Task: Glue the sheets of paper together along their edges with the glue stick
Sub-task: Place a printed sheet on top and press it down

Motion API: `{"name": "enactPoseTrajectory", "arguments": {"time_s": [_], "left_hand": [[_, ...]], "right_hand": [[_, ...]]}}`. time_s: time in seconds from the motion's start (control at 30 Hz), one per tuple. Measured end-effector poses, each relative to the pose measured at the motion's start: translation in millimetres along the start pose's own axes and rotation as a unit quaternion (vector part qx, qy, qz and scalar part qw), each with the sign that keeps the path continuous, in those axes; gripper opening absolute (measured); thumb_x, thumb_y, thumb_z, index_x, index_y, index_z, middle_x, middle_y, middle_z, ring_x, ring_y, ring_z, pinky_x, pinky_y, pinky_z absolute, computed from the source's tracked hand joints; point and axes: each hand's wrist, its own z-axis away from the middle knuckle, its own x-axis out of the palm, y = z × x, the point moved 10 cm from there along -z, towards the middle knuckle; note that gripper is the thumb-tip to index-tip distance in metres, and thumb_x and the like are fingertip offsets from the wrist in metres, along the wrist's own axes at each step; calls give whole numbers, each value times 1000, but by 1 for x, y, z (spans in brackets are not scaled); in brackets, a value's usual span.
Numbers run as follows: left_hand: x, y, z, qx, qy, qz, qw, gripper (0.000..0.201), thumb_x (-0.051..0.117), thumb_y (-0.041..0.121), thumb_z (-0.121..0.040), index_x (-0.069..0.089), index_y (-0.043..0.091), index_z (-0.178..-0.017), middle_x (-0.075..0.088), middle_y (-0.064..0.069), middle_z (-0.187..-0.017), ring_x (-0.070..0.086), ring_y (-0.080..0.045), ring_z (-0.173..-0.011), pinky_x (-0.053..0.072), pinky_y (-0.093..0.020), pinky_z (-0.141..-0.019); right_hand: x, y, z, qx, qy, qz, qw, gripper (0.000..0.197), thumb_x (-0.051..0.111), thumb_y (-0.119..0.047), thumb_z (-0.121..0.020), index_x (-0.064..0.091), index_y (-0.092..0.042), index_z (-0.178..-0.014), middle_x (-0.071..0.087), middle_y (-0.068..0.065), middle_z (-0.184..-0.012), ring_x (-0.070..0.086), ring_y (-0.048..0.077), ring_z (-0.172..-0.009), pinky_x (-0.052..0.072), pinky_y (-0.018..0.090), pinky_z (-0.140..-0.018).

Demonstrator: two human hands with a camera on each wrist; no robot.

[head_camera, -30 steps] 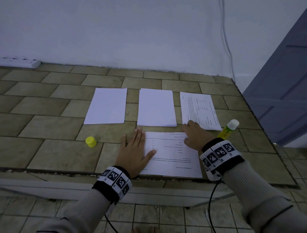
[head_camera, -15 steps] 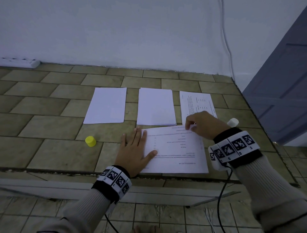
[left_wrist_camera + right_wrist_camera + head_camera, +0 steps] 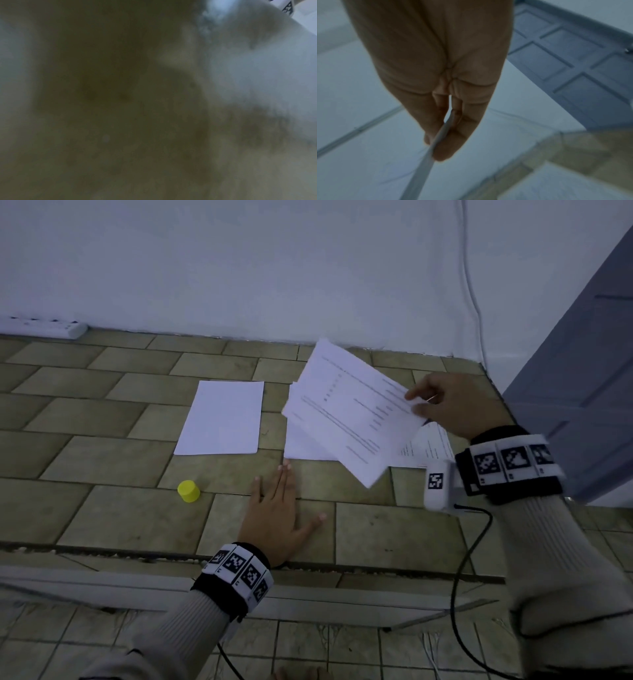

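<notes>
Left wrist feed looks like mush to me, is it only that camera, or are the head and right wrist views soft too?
Left wrist: dark, smeared, nothing legible. Head: dim and bluish but sharp enough, though the lifted printed sheet is slightly motion-blurred. Right wrist: right hand reasonably clear, background soft.

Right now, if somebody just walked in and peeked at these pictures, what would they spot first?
First, the printed white sheet of paper held up in the air, tilted, pinched at its edge by the right hand above the white stack of paper. Next, the left hand lying flat with straight fingers on the tan tiled surface. Then the small yellow cap standing alone to that hand's left.
</notes>
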Motion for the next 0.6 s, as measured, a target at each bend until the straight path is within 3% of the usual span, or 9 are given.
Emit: {"name": "enactPoseTrajectory", "arguments": {"time_s": [0.1,0.2,0.27,0.4,0.47,0.6], "left_hand": [[1,-1,0,0,1,3,1000,105,-1,81,-81,-11,4,-153,-13,-6,-162,-8,-16,-150,-5,-49,-121],[1,-1,0,-3,-4,1,1000,109,-8,83,-77,-7,6,-154,-11,-5,-162,-8,-15,-150,-6,-49,-121],[1,-1,0,-5,-6,-3,1000,109,-11,82,-76,-6,7,-154,-9,-5,-163,-9,-14,-150,-7,-48,-120],[0,-2,-1,-7,2,-7,1000,105,-6,80,-79,-2,9,-155,-6,-5,-163,-7,-14,-150,-5,-49,-121],[0,-2,-1,-8,2,-8,1000,103,-4,80,-79,-1,9,-155,-5,-4,-163,-8,-14,-150,-6,-49,-121],[0,-2,-1,-13,-7,-16,1000,103,-5,79,-78,-3,11,-155,-7,-3,-163,-12,-12,-149,-8,-48,-120]], "right_hand": [[39,26,-11,74,6,-128,989,17,66,3,-82,64,-14,-88,62,0,-77,65,22,-75,58,35,-78],[84,48,-18,141,10,-213,967,14,65,6,-83,63,-7,-89,64,14,-86,66,33,-89,58,44,-79],[106,60,-21,169,28,-214,962,14,68,2,-81,64,-6,-92,64,18,-95,66,35,-93,56,47,-83],[125,64,-20,183,41,-153,970,23,69,-5,-83,66,-3,-105,62,13,-98,61,27,-91,50,32,-80],[130,62,-20,177,31,-134,975,25,69,-7,-82,66,-4,-106,63,16,-102,61,30,-99,50,33,-84],[137,55,-22,154,-7,-51,987,31,68,-10,-83,63,-7,-113,62,12,-119,58,25,-109,38,18,-78]]}}
